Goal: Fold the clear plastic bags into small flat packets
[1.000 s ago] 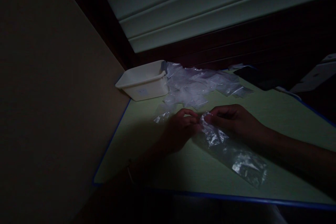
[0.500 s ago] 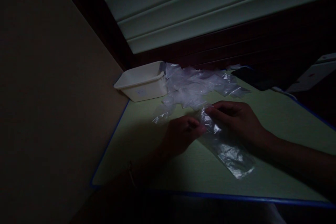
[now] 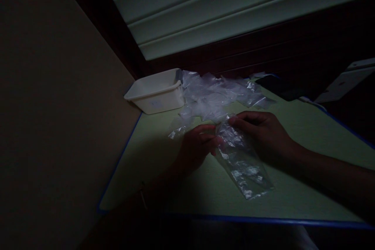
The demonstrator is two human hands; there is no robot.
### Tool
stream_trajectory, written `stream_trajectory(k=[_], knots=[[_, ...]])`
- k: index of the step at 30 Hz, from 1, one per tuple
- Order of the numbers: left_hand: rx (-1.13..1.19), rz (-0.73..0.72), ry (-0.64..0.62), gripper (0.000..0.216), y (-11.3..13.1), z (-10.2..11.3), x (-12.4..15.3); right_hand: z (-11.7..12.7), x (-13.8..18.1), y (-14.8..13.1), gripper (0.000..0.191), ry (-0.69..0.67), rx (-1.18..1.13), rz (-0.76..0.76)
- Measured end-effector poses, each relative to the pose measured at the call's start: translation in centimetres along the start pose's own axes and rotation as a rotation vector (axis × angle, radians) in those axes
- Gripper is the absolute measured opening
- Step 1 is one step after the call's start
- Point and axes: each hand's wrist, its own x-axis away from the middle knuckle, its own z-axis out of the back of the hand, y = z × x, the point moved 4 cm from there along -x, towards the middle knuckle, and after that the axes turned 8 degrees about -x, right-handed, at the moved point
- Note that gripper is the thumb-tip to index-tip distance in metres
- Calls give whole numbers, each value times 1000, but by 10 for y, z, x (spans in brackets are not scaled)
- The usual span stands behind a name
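Note:
A clear plastic bag (image 3: 244,162), long and crinkled, hangs between my two hands over the pale green table (image 3: 316,172). My right hand (image 3: 260,129) pinches its far right corner between thumb and fingers. At the bag's far left edge, my left hand (image 3: 197,146) has its thumb over the plastic and its fingers curled behind, gripping it. The bag's near end slants toward the table's front edge. Just beyond the hands lies a loose heap of clear plastic bags (image 3: 212,95).
A white plastic bin (image 3: 164,101) stands at the back left, against the wall (image 3: 73,105). At the back right are a dark flat object (image 3: 278,87) and a white device (image 3: 342,84). Blue edging (image 3: 249,219) rims the table.
My left hand has shifted slightly left and taken the bag's left edge. The bag is spread wider and its near end has swung left. My right hand keeps its pinch.

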Motion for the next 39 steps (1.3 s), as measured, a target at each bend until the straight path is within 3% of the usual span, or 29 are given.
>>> stream_trajectory(k=[3, 6, 11, 13, 22, 28, 35, 39], knots=[[46, 27, -26, 32, 0, -1, 0, 1, -1, 0, 22, 16, -22, -2], [47, 28, 25, 25, -1, 2, 0, 2, -4, 3, 25, -11, -61, -48], [79, 48, 75, 29, -8, 12, -5, -5, -3, 15, 29, -414, 44, -287], [111, 58, 99, 28, -9, 17, -7, -4, -3, 19, 30, -510, 131, -323], [170, 28, 274, 19, 5, 44, -10, 6, -7, 19, 30, -603, 197, -330], [229, 27, 269, 23, 8, 52, -10, 17, -11, 17, 33, -837, 171, -460], [227, 90, 113, 26, 3, 34, -8, 3, -7, 9, 38, -815, 58, -288], [159, 117, 41, 27, -4, 27, -10, -7, -2, 10, 39, -722, 36, -264]])
